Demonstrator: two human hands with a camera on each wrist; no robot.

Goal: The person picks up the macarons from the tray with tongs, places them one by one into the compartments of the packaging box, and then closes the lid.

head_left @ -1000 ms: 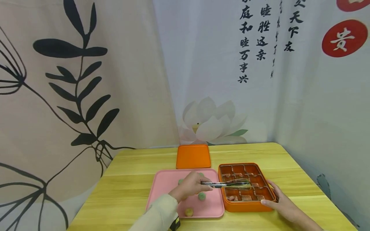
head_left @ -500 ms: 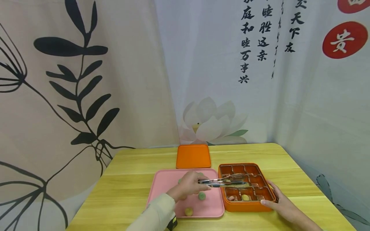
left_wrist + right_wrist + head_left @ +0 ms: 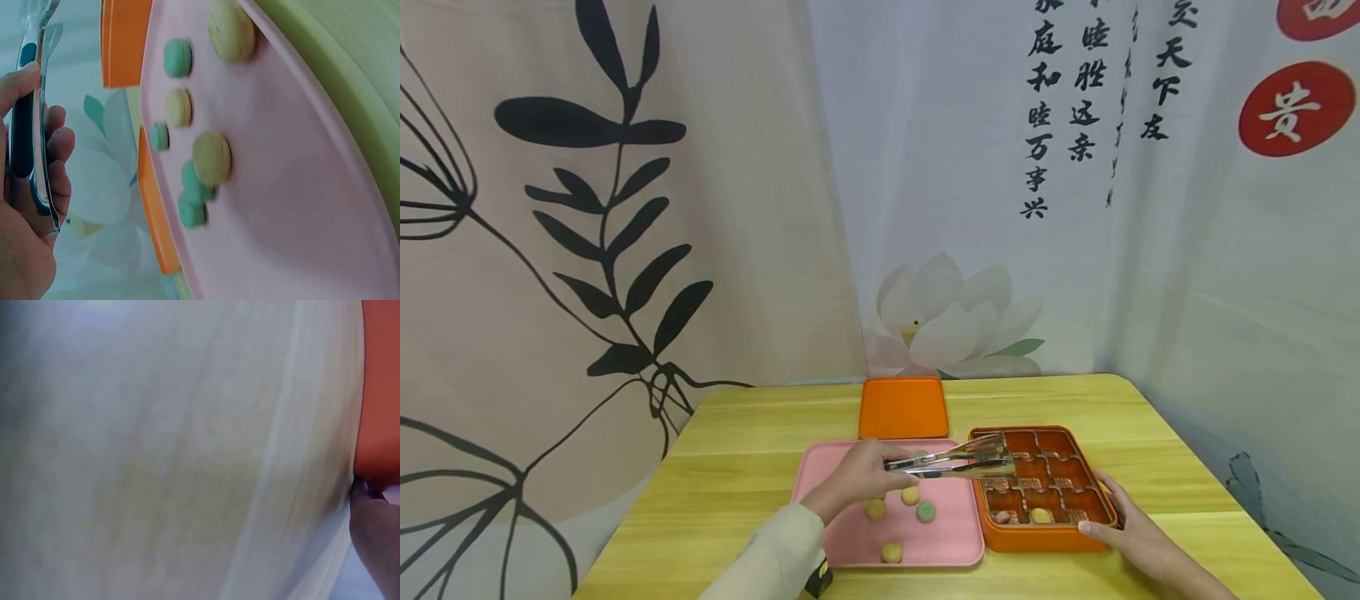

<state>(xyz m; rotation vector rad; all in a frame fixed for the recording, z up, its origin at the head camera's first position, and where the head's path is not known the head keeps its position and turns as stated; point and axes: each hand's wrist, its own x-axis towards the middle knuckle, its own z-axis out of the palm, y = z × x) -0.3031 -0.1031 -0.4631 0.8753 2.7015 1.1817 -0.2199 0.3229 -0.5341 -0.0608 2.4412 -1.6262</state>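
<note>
Head view: I see the left hand [image 3: 859, 477] gripping metal tongs [image 3: 958, 472], parted tips across the left edge of the orange divided box [image 3: 1041, 540]; the right hand [image 3: 1133, 527] clasps its near-right corner. Left wrist: a yellow macaron [image 3: 230, 31] near the rim of the pink tray [image 3: 294, 169], open floor beside. Right wrist: tabletop [image 3: 187, 456] alongside the box.

The tray [image 3: 943, 543], bearing macarons [image 3: 926, 511], lies left of the box [image 3: 1047, 540], before the lid [image 3: 903, 408].

Desk [image 3: 730, 467]: yellow, wood-grained top. Directly on it lie a pink tray [image 3: 940, 546], orange divided box [image 3: 1037, 540] just right of it, orange lid [image 3: 904, 407] just behind the tray.
</note>
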